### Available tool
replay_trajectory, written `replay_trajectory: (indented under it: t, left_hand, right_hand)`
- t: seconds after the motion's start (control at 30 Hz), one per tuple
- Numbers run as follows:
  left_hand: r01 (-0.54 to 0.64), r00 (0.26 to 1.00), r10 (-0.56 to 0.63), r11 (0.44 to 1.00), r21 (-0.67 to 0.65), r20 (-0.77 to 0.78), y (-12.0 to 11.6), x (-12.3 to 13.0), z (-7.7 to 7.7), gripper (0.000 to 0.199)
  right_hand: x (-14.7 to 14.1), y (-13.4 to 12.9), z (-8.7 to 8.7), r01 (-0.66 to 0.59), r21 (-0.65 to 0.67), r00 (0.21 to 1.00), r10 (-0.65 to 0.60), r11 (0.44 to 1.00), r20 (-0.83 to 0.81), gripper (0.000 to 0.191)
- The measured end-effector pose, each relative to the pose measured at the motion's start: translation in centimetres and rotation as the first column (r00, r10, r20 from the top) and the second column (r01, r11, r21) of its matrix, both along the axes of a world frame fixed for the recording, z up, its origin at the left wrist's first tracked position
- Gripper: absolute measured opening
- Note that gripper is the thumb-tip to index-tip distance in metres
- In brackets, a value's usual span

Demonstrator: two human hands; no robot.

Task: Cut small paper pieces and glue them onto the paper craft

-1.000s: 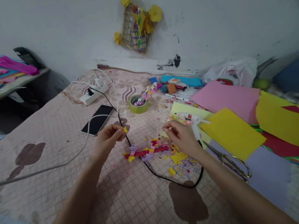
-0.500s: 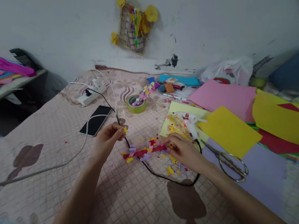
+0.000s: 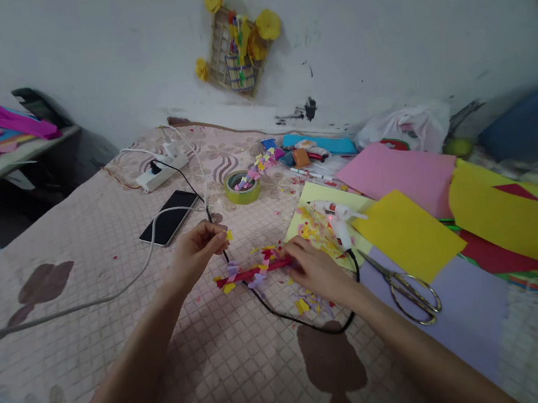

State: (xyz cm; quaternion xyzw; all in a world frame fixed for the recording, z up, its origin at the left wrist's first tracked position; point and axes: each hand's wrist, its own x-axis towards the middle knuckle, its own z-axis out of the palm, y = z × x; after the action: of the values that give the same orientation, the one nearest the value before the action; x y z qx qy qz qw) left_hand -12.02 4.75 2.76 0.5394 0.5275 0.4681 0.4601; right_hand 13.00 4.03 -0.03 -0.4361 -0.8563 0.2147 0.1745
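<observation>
Between the fingertips of my left hand (image 3: 201,245) is a small yellow paper piece (image 3: 228,235), held just above the table cover. My right hand (image 3: 308,263) is closed on the right end of a red stick (image 3: 254,272) dotted with purple, yellow and red paper pieces. The stick's left end lies below my left hand, near a black cord. Beyond my right hand, a white glue gun (image 3: 339,218) with a small red light rests on a pale yellow sheet (image 3: 311,194) strewn with paper bits.
Scissors (image 3: 406,289) lie on a purple sheet (image 3: 476,305) at the right, beside yellow (image 3: 409,231) and pink sheets (image 3: 396,172). Farther back are a tape roll (image 3: 242,188), a phone (image 3: 169,218) and a power strip (image 3: 162,171). Black and white cords cross the table.
My right hand has closed around the stick's right end and shifted slightly left; that end is a little higher. The left hand still pinches the yellow piece. The view has shifted slightly.
</observation>
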Motion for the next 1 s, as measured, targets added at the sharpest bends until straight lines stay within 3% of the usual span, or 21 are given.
replay_trajectory:
  t: [0.5,1.0]
  left_hand:
    - [-0.014,1.000,0.015,0.999,0.038,-0.018,-1.2,-0.1,0.7,0.019]
    - [0.116,0.973,-0.097,0.990,0.077,-0.208,-2.4,2.3,0.7,0.013]
  right_hand:
    - [-1.6,3.8,0.4,-0.021,0.002,0.990,0.021,1.000,-0.137,0.012]
    - [-1.2,3.8,0.0,-0.001,0.002,0.980,0.001,1.000,-0.200,0.017]
